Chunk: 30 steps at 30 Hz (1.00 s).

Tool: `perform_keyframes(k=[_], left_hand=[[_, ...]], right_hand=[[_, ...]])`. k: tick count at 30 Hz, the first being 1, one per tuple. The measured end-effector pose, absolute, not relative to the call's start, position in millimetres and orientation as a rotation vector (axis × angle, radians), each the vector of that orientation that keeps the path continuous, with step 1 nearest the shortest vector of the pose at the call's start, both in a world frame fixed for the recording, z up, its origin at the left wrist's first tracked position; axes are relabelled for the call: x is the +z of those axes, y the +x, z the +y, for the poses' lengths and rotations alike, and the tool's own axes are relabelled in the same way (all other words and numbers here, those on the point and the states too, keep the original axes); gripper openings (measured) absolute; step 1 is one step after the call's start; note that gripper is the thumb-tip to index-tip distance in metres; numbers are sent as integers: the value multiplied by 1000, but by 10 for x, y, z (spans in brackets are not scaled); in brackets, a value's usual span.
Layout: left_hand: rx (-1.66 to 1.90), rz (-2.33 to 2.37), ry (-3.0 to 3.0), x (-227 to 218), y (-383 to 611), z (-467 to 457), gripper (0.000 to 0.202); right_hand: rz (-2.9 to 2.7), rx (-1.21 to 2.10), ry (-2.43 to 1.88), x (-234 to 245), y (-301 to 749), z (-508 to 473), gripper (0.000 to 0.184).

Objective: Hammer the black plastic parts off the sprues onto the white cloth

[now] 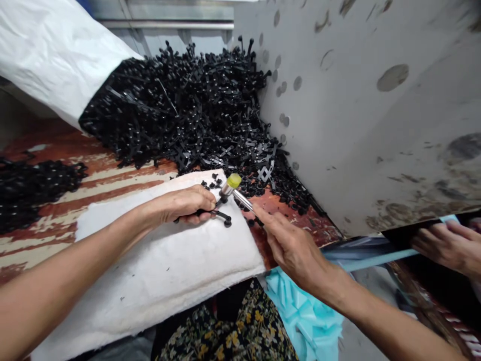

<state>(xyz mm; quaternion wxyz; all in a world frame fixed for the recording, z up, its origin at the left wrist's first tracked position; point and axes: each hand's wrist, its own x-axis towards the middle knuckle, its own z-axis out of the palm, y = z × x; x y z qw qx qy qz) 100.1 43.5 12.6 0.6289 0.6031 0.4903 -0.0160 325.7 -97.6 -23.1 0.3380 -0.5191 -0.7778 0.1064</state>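
My left hand (191, 203) is closed around a black jointed plastic piece (223, 217), whose round-ended arm sticks out past my fingers over the white padded cloth (180, 265). In my right hand (289, 245) is a small mallet (243, 199) with a metal shaft and a yellow end cap. Its head (227, 188) rests at or just above the held piece; whether they touch I cannot tell. Several small black round caps (212, 183) lie by the cloth's far edge. Part of the piece is hidden by my left fingers.
A large heap of black jointed pieces (195, 105) spills from a white sack (63, 50). More black pieces (33, 190) lie at the left. A grey spotted panel (356, 120) walls off the right. Beyond it, another person's hand (451, 245) holds a light blue strip (383, 259).
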Motion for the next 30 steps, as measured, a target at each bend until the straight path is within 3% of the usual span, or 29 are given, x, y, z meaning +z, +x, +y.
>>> perform_keyframes(k=[5,9,13,16,18,24,27,30], left_hand=[[-58,1077,1561,168,994,359,25],[-100,844,1824,334,1154,186,30],[-9,848,2094,459,1160,26,26],[498,1261,2139,423,979,-33,18],[737,1439,1906,350,878,-71,25],[761,1169,775,163,1116,-295,16],[831,1080,665,136,1266,-350,8],[805,1072,768,119,1277,-340,15]], right_hand=[[-1718,559,-1354,-113,3231,-886,42],[-1495,941,-1346,-91,3075,-686,12],[-1241,1425,-1255,-176,2970,-603,15],[-1059,1441,-1220,-165,2969,-657,24],[-970,1397,-1220,-136,2972,-699,28],[-921,1361,-1231,-168,2850,-749,27],[-1010,1408,-1247,-199,2813,-780,21],[-1204,1378,-1227,-180,2843,-810,17]])
